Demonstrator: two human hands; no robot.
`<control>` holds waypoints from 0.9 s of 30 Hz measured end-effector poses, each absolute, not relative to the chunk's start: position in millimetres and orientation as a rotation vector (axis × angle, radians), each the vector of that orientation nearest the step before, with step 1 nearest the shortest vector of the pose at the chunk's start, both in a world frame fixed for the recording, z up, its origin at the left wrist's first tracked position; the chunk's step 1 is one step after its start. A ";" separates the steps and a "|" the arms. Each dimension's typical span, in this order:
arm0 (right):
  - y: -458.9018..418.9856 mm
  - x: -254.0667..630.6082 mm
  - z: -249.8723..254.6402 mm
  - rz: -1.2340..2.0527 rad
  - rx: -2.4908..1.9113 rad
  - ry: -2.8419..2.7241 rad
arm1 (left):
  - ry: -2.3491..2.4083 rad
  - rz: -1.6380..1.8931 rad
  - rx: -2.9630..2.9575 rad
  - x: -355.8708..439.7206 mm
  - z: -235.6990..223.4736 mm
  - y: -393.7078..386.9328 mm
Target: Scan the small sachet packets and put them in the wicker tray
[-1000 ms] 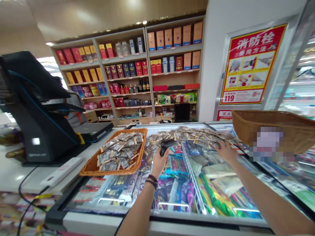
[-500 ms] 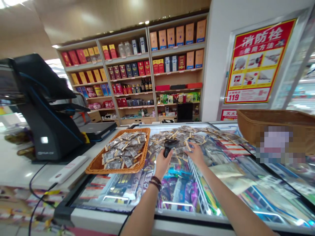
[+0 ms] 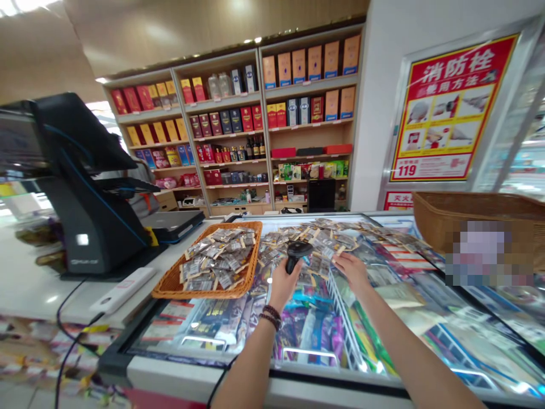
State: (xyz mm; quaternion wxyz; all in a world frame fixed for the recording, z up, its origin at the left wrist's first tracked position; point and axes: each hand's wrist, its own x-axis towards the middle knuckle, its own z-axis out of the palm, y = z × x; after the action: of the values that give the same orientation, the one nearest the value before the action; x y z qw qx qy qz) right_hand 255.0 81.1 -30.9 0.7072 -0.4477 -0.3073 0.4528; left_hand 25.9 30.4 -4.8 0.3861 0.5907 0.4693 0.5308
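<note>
My left hand (image 3: 283,284), with a dark beaded bracelet at the wrist, is closed around the handle of a black barcode scanner (image 3: 298,249). The scanner's head is over the freezer's glass top. Just right of it, my right hand (image 3: 352,270) pinches the edge of a small clear packet (image 3: 327,243) with its fingertips. Many similar packets (image 3: 289,233) lie scattered across the glass beyond both hands. To the left, an orange wicker basket (image 3: 254,267) holds a heap of these packets.
Bagged goods show through the glass of the chest freezer (image 3: 204,378). A brown basket (image 3: 430,218) stands at the right. On the left counter are a black checkout machine (image 3: 91,227) and a white power strip (image 3: 123,289) with a cable. Shelves of boxes (image 3: 304,108) line the back.
My right hand has come left from the packets at the right to beside the scanner, and now pinches a packet. The left hand keeps hold of the scanner. The view has shifted slightly.
</note>
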 end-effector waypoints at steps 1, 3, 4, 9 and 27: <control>81.8 256.2 -31.6 0.999 -0.985 -0.664 | 1.187 1.350 1.502 25.8 -4.4 29.7; 82.5 258.1 -33.0 0.993 -0.971 -0.641 | 1.173 1.349 1.502 25.6 -3.1 28.1; 82.4 258.7 -33.6 0.992 -0.965 -0.642 | 1.165 1.350 1.502 25.5 -2.4 27.2; 80.3 258.8 -35.0 0.984 -0.962 -0.714 | 1.135 1.361 1.485 25.6 1.8 23.5; 83.6 251.3 -33.2 0.984 -0.938 -0.690 | 1.158 1.405 1.480 22.7 8.2 22.2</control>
State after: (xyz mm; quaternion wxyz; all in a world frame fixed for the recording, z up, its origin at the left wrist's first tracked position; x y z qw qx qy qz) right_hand 251.3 83.6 -33.2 0.7233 -0.4251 -0.3126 0.4455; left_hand 22.7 22.2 8.2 0.3875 0.5815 0.4549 0.5521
